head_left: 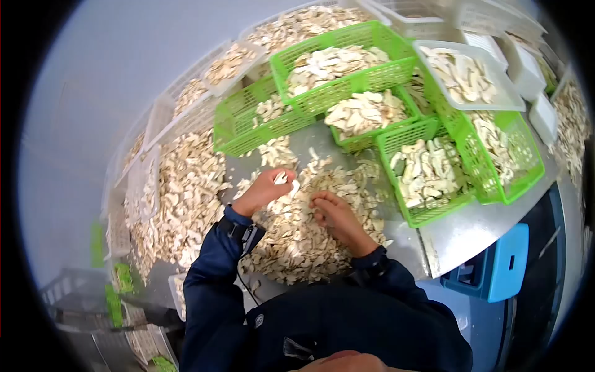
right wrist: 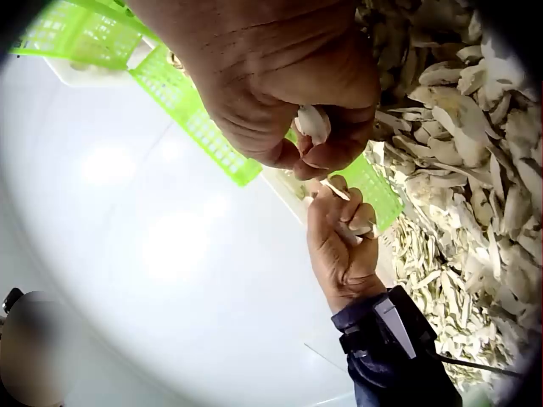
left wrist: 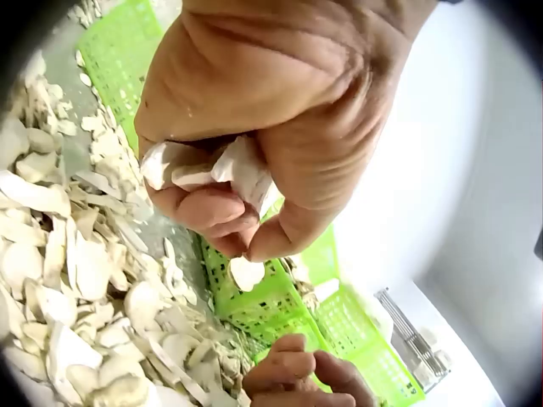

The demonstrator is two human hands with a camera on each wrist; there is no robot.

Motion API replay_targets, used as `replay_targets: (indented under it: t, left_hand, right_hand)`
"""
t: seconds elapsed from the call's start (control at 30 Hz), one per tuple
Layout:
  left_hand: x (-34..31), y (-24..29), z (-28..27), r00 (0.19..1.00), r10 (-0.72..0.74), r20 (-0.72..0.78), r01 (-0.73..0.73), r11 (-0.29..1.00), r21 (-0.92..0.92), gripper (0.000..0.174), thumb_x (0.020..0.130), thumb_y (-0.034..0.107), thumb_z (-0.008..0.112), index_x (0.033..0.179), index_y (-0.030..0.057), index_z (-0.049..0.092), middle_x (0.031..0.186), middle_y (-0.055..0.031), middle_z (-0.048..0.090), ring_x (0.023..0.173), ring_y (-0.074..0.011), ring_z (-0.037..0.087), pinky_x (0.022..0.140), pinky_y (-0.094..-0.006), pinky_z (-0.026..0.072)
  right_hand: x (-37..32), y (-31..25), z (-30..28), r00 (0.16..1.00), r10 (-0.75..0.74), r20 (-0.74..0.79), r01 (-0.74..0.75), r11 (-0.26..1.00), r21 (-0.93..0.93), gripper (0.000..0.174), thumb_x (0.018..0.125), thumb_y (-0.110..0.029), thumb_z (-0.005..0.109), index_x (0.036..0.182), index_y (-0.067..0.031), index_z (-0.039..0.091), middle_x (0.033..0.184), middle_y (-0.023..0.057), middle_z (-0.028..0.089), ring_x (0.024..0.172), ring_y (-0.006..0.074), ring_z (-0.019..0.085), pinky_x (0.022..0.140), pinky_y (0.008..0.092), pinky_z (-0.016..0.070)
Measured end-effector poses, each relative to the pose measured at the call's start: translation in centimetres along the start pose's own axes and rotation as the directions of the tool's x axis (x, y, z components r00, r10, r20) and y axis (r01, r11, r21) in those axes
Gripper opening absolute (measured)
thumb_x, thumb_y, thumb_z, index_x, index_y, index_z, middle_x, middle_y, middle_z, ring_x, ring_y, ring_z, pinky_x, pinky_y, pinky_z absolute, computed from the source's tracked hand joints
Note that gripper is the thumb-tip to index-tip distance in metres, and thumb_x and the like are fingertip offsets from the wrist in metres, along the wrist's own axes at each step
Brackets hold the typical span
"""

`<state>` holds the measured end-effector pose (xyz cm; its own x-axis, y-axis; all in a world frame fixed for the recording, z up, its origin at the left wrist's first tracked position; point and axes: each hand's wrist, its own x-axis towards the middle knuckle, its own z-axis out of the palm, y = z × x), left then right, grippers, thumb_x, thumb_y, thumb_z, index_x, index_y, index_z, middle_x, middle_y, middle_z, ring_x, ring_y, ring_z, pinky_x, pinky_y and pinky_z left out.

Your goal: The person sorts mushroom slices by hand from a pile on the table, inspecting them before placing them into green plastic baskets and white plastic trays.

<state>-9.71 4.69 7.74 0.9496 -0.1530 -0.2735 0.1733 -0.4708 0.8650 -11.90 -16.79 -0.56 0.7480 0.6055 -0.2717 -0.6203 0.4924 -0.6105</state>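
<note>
Both hands first: finding the left hand [head_left: 263,193] grasping several pale slices [left wrist: 242,170] under curled fingers, and seeing one further slice [left wrist: 247,274] showing just at the tips of thumb and fingers. Finding the right hand [head_left: 334,217] grasping as well, with one small slice [right wrist: 313,125] showing inside bent fingers and with thumb and fingertips meeting. Locating both above the heap of slices [head_left: 304,242] on the tabletop [head_left: 403,248], and placing the left hand slightly farther from the body, the right hand slightly nearer. Judging the gap between the hands to be the governing relation: reading the slice at the left fingertips as lying on the side facing the right hand, near that hand yet apart from it. Recording the long axis of that slice as seemingly slanting in the head view; not confirming its full run, with fingers covering the inner end. Noting one green basket [head_left: 437,215] lying to the right, nearer to the right hand than to the left, and another green basket [head_left: 248,139] lying beyond the left hand. Judging any reach toward the right-side basket as better suiting the right hand, going by nearness alone.
</note>
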Motion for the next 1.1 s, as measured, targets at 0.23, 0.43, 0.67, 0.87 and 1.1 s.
replay_targets:
  t: [0.23, 0.43, 0.67, 0.87, 1.1]
  left_hand:
    - [0.6, 1.6, 2.5, 0.966, 0.154, 0.207, -0.202, 0.950, 0.240, 0.011, 0.082, 0.010, 0.064, 0.088, 0.0032, 0.059, 0.082, 0.0002, 0.058, 0.080, -0.0080, 0.052, 0.075, -0.0248, 0.0433]
    - [-1.2, 1.6, 2.6, 0.972, 0.138, 0.190, -0.184, 0.951, 0.250, 0.012, 0.083, 0.011, 0.065, 0.090, 0.0024, 0.060, 0.083, -0.0012, 0.061, 0.080, -0.0089, 0.053, 0.076, -0.0255, 0.0437]
    - [-5.8, 1.7, 0.3, 0.987, 0.155, 0.049, -0.161, 0.964, 0.213, 0.016, 0.089, 0.016, 0.066, 0.092, 0.0020, 0.060, 0.087, -0.0004, 0.059, 0.086, -0.0089, 0.052, 0.082, -0.0270, 0.0437]
    - [-10.5, 1.4, -0.3, 0.994, 0.105, -0.008, -0.104, 0.990, 0.091, 0.016, 0.091, 0.017, 0.064, 0.098, 0.0028, 0.062, 0.094, -0.0012, 0.064, 0.090, -0.0102, 0.056, 0.085, -0.0267, 0.0445]
    - [-13.5, 0.5, 1.1, 0.995, -0.098, 0.023, 0.100, 0.957, -0.271, 0.018, 0.092, 0.015, 0.064, 0.108, 0.0056, 0.061, 0.086, 0.0018, 0.057, 0.069, -0.0062, 0.049, 0.060, -0.0214, 0.0407]
  right_hand:
    - [0.2, 0.7, -0.4, 0.986, -0.167, -0.007, 0.159, 0.951, -0.265, 0.021, 0.094, -0.023, 0.063, 0.105, -0.0061, 0.059, 0.074, -0.0046, 0.055, 0.056, 0.0037, 0.049, 0.050, 0.0200, 0.0387]
    - [-0.3, 0.4, -0.1, 0.970, -0.243, 0.027, 0.211, 0.774, -0.597, 0.020, 0.093, -0.024, 0.064, 0.092, -0.0042, 0.064, 0.074, -0.0037, 0.059, 0.060, 0.0033, 0.050, 0.054, 0.0225, 0.0416]
    - [-1.4, -0.9, 0.9, 0.994, -0.088, 0.058, 0.105, 0.856, -0.506, 0.022, 0.093, -0.025, 0.063, 0.091, -0.0041, 0.069, 0.076, -0.0035, 0.063, 0.063, 0.0028, 0.049, 0.057, 0.0213, 0.0402]
    - [-1.6, -6.3, 0.9, 0.950, -0.035, 0.311, 0.225, 0.768, -0.600, 0.015, 0.091, -0.025, 0.063, 0.093, -0.0098, 0.066, 0.079, -0.0035, 0.063, 0.060, 0.0035, 0.048, 0.051, 0.0202, 0.0373]
    - [-1.1, -13.6, 2.8, 0.859, -0.460, -0.226, 0.506, 0.831, 0.232, 0.014, 0.098, -0.019, 0.056, 0.105, -0.0069, 0.057, 0.081, -0.0018, 0.054, 0.058, 0.0037, 0.043, 0.046, 0.0168, 0.0350]
